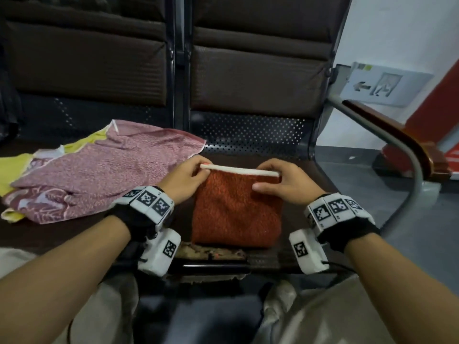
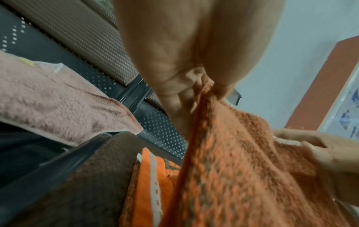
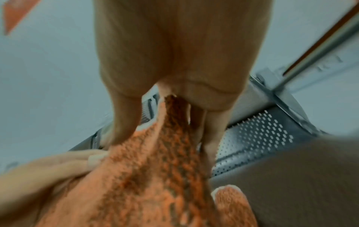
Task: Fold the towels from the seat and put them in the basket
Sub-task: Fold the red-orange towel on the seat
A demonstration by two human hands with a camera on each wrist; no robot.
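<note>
An orange-red towel (image 1: pixel 236 209) with a white hem lies doubled on the brown seat (image 1: pixel 320 184) in front of me. My left hand (image 1: pixel 192 173) pinches the left end of its raised far edge, and my right hand (image 1: pixel 273 177) pinches the right end. The left wrist view shows the towel (image 2: pixel 242 169) hanging from my fingers (image 2: pixel 194 86), and the right wrist view shows the same cloth (image 3: pixel 155 169) pinched between thumb and fingers (image 3: pixel 204 99). A pink patterned towel (image 1: pixel 104 170) lies spread on the neighbouring seat over a yellow towel (image 1: pixel 10 172). No basket is in view.
Dark padded backrests (image 1: pixel 258 70) stand behind the seats, with perforated metal (image 1: pixel 250 132) below them. A curved metal armrest (image 1: pixel 397 150) with a wooden top rises at the right. A white wall with an exit sign (image 1: pixel 382 85) lies beyond it.
</note>
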